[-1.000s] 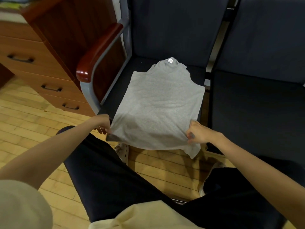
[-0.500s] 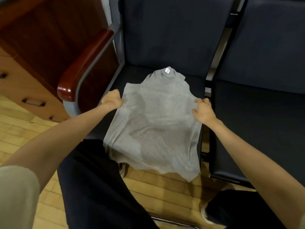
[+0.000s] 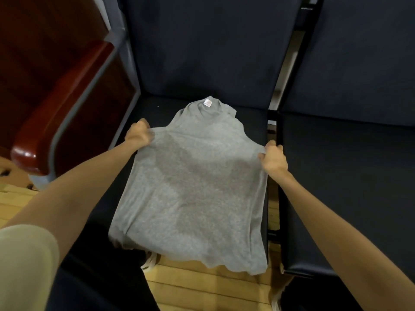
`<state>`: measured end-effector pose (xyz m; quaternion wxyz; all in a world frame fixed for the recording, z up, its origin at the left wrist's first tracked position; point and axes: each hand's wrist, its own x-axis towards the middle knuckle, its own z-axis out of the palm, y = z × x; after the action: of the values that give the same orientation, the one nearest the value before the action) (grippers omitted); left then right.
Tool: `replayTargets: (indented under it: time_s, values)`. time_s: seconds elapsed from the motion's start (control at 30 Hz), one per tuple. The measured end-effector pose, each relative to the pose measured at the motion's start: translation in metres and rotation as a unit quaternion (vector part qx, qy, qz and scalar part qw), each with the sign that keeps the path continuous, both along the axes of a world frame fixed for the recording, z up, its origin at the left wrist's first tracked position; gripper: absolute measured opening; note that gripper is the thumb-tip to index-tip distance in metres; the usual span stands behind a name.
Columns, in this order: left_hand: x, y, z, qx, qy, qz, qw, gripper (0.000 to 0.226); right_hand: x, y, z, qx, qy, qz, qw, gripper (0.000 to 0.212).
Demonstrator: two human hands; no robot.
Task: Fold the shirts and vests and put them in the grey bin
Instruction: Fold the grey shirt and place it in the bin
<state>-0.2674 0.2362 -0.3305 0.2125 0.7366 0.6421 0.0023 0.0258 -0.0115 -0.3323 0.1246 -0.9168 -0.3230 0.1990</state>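
The grey vest lies spread flat on the dark seat of the chair, neck toward the back edge of the seat with its small white label showing. Its hem hangs over the front edge of the seat, above the wooden floor.

My left hand has its fingers curled round the vest's left side edge, just below the armhole, near the left edge of the seat. My right hand grasps the right side edge the same way, close to the right edge of the seat, beside the gap to the next seat. So each grip is clenched on the cloth, and the fabric looks pulled fairly smooth between them.

A red wooden armrest stands beyond the seat's left edge.
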Motion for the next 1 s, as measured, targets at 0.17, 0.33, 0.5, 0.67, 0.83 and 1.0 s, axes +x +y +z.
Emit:
replayTargets:
  time_s: [0.17,0.33,0.5,0.67,0.83,1.0]
  values:
    - [0.002,0.0,0.005,0.124,0.009,0.04,0.991,0.025,0.011,0.013,0.004,0.087,-0.052,0.016,0.995,0.021]
    - [0.0,0.005,0.001,0.084,0.033,0.042,0.995,0.028,0.015,0.036,0.008,-0.008,-0.061,0.008,0.998,0.036]
    - [0.036,0.025,0.019,0.1,-0.018,-0.005,0.995,0.027,0.022,0.077,0.021,0.03,-0.097,0.061,0.993,0.034]
    - [0.094,0.053,0.025,0.072,-0.154,-0.099,0.98,0.019,0.03,0.135,0.023,0.117,0.034,0.102,0.987,0.027]
    - [0.132,0.056,0.011,0.029,-0.188,-0.134,0.973,0.027,0.03,0.17,0.01,0.133,0.098,0.077,0.983,0.02]
    - [0.137,0.06,-0.003,-0.032,-0.181,-0.124,0.975,0.034,0.027,0.179,0.001,0.116,0.107,0.059,0.986,0.051]
